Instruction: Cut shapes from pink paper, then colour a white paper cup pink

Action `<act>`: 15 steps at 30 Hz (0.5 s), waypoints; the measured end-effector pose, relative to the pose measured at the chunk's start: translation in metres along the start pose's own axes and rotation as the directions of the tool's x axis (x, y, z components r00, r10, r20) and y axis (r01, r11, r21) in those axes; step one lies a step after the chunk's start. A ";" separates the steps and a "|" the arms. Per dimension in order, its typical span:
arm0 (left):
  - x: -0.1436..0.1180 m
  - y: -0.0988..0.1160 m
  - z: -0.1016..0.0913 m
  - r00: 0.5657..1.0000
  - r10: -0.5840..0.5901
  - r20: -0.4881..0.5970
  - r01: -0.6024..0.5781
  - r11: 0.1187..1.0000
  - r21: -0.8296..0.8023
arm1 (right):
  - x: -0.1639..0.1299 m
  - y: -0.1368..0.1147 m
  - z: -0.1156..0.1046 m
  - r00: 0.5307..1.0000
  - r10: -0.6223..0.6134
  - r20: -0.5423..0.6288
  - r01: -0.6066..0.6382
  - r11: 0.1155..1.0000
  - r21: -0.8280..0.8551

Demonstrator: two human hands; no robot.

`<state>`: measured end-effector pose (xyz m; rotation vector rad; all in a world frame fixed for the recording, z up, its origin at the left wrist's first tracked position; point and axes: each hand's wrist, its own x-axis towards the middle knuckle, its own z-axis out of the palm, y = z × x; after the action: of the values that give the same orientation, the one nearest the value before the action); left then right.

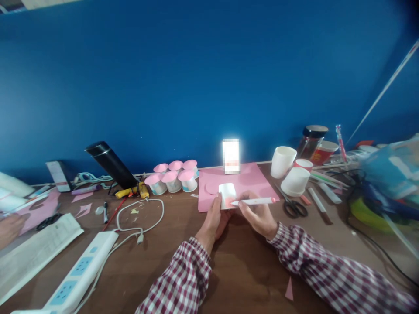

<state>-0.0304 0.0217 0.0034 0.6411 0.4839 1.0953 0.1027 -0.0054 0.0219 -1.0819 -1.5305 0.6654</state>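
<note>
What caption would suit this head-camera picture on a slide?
Left hand steadies a small white cup on pink paper while the right hand holds a white marker against it.

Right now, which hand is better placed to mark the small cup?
Right. The right hand holds the pen, its tip at the small cup, while the left hand grips that cup over the pink sheet.

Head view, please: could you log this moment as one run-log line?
left hand: holds white cup | right hand: holds pen at cup | beneath: pink sheet | scissors right
</note>
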 end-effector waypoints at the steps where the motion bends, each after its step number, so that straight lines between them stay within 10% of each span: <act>1: 0.000 0.000 0.000 1.000 0.005 -0.009 -0.005 1.000 0.000 | 0.000 0.000 0.000 1.000 -0.001 -0.008 0.001 1.000 -0.011; 15: 0.001 0.000 -0.002 1.000 0.010 0.005 -0.010 1.000 0.018 | 0.000 0.004 0.001 1.000 -0.013 0.007 0.013 1.000 0.009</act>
<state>-0.0313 0.0230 0.0021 0.6623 0.4877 1.1000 0.1031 -0.0036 0.0181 -1.0630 -1.5379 0.6676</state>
